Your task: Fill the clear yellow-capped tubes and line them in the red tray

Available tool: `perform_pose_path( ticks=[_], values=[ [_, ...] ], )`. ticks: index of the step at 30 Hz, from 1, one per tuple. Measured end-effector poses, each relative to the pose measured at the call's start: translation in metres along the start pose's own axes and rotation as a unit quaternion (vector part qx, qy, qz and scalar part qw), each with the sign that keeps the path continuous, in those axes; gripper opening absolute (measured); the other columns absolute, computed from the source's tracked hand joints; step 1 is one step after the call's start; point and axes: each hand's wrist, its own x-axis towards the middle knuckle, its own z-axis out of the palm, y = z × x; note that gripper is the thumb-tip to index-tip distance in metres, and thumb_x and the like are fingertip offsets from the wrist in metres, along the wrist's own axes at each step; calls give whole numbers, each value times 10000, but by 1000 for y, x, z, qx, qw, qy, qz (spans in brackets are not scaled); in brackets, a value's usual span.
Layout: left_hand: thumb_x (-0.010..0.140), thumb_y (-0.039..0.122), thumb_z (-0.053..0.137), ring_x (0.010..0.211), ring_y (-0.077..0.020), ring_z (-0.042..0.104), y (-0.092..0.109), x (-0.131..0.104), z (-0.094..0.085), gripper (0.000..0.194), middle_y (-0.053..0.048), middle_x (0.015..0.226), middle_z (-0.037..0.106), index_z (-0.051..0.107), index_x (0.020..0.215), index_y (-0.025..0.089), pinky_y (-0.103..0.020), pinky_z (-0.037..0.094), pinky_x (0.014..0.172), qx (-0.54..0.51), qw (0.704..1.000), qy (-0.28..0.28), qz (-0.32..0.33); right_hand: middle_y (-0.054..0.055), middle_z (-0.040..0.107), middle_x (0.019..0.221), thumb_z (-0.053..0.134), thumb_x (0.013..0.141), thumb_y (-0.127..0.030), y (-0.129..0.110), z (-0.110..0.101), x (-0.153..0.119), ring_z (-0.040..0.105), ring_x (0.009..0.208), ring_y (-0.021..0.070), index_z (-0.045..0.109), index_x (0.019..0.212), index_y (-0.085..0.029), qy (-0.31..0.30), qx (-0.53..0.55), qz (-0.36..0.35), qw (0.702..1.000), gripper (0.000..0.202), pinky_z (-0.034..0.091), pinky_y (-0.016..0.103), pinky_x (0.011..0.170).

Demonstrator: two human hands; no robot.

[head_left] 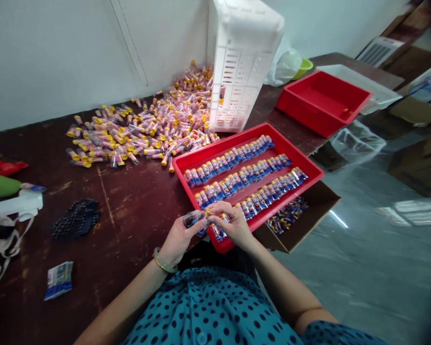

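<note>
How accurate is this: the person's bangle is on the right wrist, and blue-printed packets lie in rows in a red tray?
The head view shows the bangle on the left wrist, not the right. The packets do lie in rows in the red tray.

Shirt: teal, black polka dots, round front button. Right sleeve: short, matching shirt. Bangle: pale, gold-toned section, left wrist, beside shirt.

Table, left side: dark cloth, crumpled; green item near the edge. Far side: lime bowl just beside pale plastic bag, near wall. Right, on floor: brown carton.
</note>
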Motion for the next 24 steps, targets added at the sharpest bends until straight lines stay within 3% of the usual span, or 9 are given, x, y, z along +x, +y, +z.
perform_pose_path(
  ticks=[3,5,8,10,11,14,16,18,24],
  values=[
    [701,373,818,769,-172,637,0,3,1,364,-43,855,741,760,1004,178,-272,504,742,-17,1000,4,-23,52,714,975,685,852,-420,5,-6,4,664,982,218,683,948,-231,15,60,51,997,212,512,366,937],
    [733,393,788,672,-140,590,2,4,1,393,-25,774,699,732,1054,174,-238,471,629,-17,999,6,-40,48,680,1022,601,894,-463,16,-28,18,671,918,189,604,1140,-243,69,103,82,989,330,544,319,847],
    [760,411,754,573,-111,508,4,3,-5,419,13,668,605,687,1099,174,-211,389,506,-12,997,19,-70,41,649,1031,478,933,-488,38,-100,56,659,814,153,384,1400,-257,175,45,100,978,530,544,271,739],
    [740,429,761,533,-105,470,4,1,-13,456,33,634,554,666,1114,185,-209,351,465,-18,995,33,-90,48,649,1024,422,958,-438,49,-163,86,644,831,148,314,1451,-218,242,-124,125,954,551,528,264,747],
    [720,439,773,524,-105,460,3,0,-17,461,36,627,542,668,1090,184,-211,344,457,-22,994,40,-98,58,653,1033,399,968,-409,52,-192,100,639,863,150,320,1450,-190,261,-228,154,925,536,519,266,774],
    [663,459,809,526,-114,459,-2,-2,-31,419,26,622,546,686,947,175,-224,353,462,-30,991,68,-113,108,679,1015,543,903,-289,63,-249,130,626,910,183,522,1304,-110,266,-314,184,893,440,488,300,840],
    [635,459,828,525,-123,466,-8,-2,-39,397,20,612,548,690,875,174,-227,338,453,-35,989,84,-114,107,704,937,655,816,-204,71,-257,140,628,864,187,649,1125,-101,234,-340,194,890,326,478,297,834],
    [616,460,841,513,-127,467,-11,-2,-47,392,22,593,540,694,842,176,-221,305,432,-44,990,89,-104,102,718,871,701,760,-144,79,-251,144,634,817,189,698,1011,-100,200,-367,198,886,255,476,296,818],
    [650,387,849,710,-161,603,-9,-5,-67,387,-32,818,686,723,958,189,-253,482,591,-101,985,100,-98,188,699,1077,622,833,-183,74,-205,163,645,973,263,667,1116,-72,166,-427,130,879,308,461,415,934]
  ],
)
